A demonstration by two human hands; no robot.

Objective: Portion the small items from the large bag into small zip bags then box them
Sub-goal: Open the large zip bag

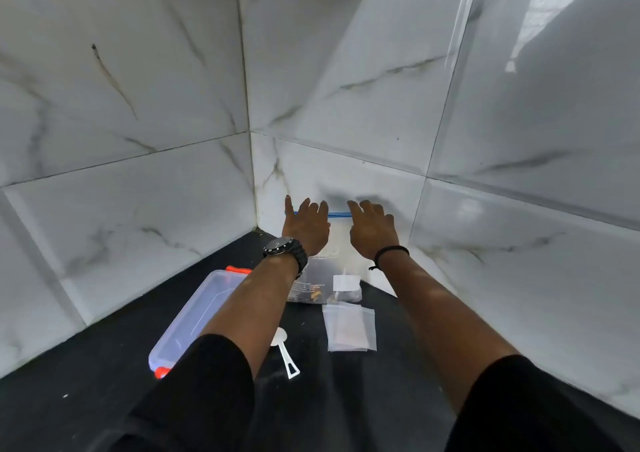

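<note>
Landmark: the large bag (pixel 341 243), a clear zip bag with a blue seal strip along its top, stands against the white marbled wall tiles (pixel 346 81) in the corner of the black counter (pixel 381 382).
Left hand (pixel 306 224): reaches to the top left of the large bag, fingers spread and nearly straight, lying over the blue strip; whether they pinch it cannot be told.
Right hand (pixel 372 228): at the top right of the large bag, back of the hand up, fingers loosely extended over the strip; no clear grip shows.
Wrists: a black watch (pixel 285 249) on the left, a thin black band (pixel 389 254) on the right.
Small items: brownish bits lie low inside the large bag, near its bottom edge, blurred.
Filled small bag (pixel 346 289): leans just in front of the large bag's lower right part, with a white label patch and dark contents.
Empty small bags (pixel 349 328): a flat clear stack on the counter, nearer the person than the large bag.
Scoop (pixel 284 349): white, lying on the counter near the stack, to the left of it, partly under the left forearm.
Box (pixel 194 320): clear plastic with orange clips at both ends, left of the large bag and nearer, with no lid on it that can be seen.
</note>
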